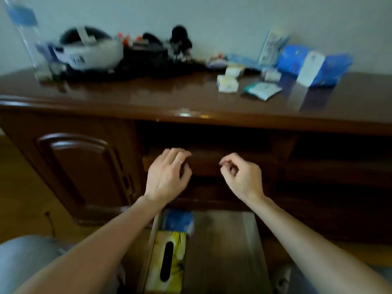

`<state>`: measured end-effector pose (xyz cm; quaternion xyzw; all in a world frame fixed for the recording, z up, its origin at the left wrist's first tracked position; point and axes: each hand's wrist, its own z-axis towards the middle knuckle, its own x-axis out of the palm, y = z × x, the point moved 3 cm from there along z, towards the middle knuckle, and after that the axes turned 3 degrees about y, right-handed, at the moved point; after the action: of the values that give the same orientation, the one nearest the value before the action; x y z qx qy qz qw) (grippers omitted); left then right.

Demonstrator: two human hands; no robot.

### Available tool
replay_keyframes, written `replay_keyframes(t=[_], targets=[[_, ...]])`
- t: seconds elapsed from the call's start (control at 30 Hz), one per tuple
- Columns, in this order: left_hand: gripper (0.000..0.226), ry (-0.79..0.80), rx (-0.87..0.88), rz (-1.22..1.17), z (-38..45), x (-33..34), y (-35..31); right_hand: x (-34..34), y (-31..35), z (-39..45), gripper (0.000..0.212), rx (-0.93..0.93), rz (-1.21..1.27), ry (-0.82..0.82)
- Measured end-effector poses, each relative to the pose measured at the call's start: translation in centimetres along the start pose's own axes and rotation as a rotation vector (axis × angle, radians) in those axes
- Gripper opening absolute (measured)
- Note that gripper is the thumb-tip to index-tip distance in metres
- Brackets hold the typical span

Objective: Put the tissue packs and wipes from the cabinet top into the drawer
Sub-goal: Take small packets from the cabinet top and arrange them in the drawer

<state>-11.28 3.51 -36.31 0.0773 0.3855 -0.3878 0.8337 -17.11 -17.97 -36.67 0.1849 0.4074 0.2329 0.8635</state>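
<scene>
**Packs on top, drawer open**

Tissue packs (228,82) and a wipes pouch (262,90) lie far right on the cabinet top (127,94). The near drawer (224,240) holds a yellow tissue box (167,262). Left hand (167,177) and right hand (241,175) hover, fingers loosely curled, holding nothing.

Home room: dark polished wooden cabinet (84,166) against plain wall (233,18), wood floor (19,187), household clutter on top.
</scene>
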Motion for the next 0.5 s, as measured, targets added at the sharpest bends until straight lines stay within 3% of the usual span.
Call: replay_keyframes(t=[0.1,0.2,0.3,0.4,0.43,0.5], targets=[[0.020,-0.192,0.142,0.050,6.4,-4.4,-1.5,-5.0,3.4,4.4,0.015,-0.255,-0.077,-0.254],[0.020,-0.204,0.160,0.082,11.6,-6.1,-2.2,-8.0,4.7,9.1,0.014,-0.314,-0.216,-0.360],[0.034,-0.007,0.025,0.048,16.9,-4.8,-2.5,-8.9,3.1,14.3,0.035,-0.078,-0.405,-0.170],[0.056,0.243,-0.041,-0.050,21.4,-1.4,-3.2,-8.8,-0.4,18.3,0.058,0.271,-0.517,0.224],[0.060,0.316,-0.041,-0.065,22.6,0.0,-3.5,-8.5,-1.4,19.0,0.060,0.337,-0.531,0.330],[0.065,0.460,-0.052,-0.053,24.3,2.7,-3.6,-7.9,-2.6,19.8,0.056,0.345,-0.550,0.378]])
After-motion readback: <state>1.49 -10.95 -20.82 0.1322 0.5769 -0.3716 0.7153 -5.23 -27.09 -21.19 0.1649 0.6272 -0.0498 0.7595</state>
